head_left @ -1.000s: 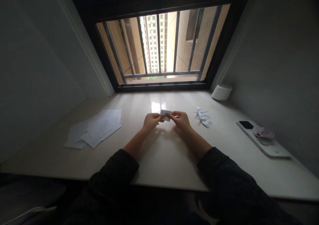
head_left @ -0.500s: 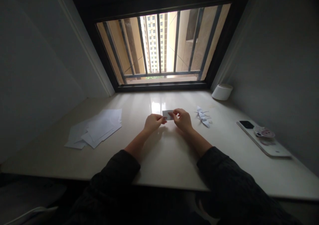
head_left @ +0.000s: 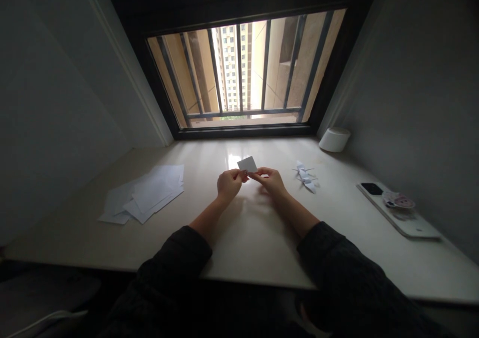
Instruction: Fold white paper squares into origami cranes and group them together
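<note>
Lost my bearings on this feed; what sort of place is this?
Probably a home window nook: a pale counter bearing a phone, a barred window, and a tall building outside.

The head view looks forward and down across the tabletop [head_left: 250, 243].

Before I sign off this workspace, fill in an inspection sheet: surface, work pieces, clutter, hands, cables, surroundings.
Surface: pale, glossy countertop, reflecting daylight.
Work pieces: small paper square held up; overlapping white sheets at left; winged folded-paper shapes grouped at right, count unclear.
Clutter: phone with a round attachment, far right; white rounded object near the window's right corner.
Hands: left hand and right hand both grip the square's lower edge.
Cables: pale cord-like strand at lower left, unclear what it is.
Surroundings: window ahead, dark bars outside.
</note>
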Demonstrator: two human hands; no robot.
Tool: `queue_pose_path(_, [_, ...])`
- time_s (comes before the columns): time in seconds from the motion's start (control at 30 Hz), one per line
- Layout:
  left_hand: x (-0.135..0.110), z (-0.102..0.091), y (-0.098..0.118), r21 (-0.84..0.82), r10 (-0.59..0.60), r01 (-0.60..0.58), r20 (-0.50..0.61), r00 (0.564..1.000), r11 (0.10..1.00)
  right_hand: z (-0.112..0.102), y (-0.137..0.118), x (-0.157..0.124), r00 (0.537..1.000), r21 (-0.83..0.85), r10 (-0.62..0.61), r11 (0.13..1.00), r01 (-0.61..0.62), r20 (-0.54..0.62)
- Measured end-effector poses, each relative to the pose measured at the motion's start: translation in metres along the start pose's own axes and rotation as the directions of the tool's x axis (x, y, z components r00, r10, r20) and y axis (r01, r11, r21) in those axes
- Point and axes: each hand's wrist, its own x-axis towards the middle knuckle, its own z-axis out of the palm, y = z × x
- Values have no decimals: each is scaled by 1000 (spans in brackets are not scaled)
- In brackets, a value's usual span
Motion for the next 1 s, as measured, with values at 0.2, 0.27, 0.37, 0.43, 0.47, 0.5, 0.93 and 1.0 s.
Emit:
queue_pose_path(0.2, [-2,5,-3,-38,33,-33,13,999,999,1,-6,-2,1000,33,18,999,-18,-4])
queue_pose_path(0.27, [-2,6,-4,-71,33,-32,15,999,997,1,-9,-3,1000,59,27,998,-26,-5])
queue_pose_path(0.37, [-1,7,-5,-128,26,-21,38,999,992,-1,-14,-5,998,98,65,993,-66,7])
queue_pose_path(0.43, [0,7,-4,-169,17,-8,56,998,986,-2,-15,-5,995,108,100,989,-102,21])
queue_pose_path(0.47, [0,7,-4,-187,11,1,65,998,982,-2,-15,-5,992,109,120,987,-122,29])
queue_pose_path(0.5, [1,7,-3,-202,3,12,76,997,979,-3,-14,-5,990,111,139,984,-142,35])
queue_pose_path(0.93, [4,3,0,-264,-93,126,133,987,956,-7,-1,3,987,207,47,975,-79,153])
queue_pose_path(1.0, [4,1,1,-268,-89,131,160,983,954,-5,1,3,992,192,46,979,-69,121])
